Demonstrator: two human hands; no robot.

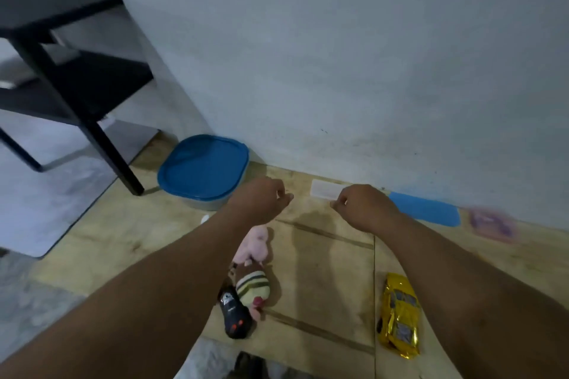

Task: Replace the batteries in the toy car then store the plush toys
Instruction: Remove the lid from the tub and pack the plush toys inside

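A gold toy car [399, 317] lies on the wooden floor board at the lower right. A pink plush toy [258, 244] and a brown striped plush toy [254, 284] lie in a row near the middle, beside a black remote control [234, 315]. A lidded blue container [203, 171] stands against the wall. My left hand [261, 198] and my right hand [360, 204] are held out above the floor with fingers curled, and I see nothing in either.
A black two-tier side table [61, 71] stands at the left on a grey floor. A white rectangular piece [326, 188], a flat blue lid [426, 208] and a blurred pink packet [492, 224] lie along the grey wall's base.
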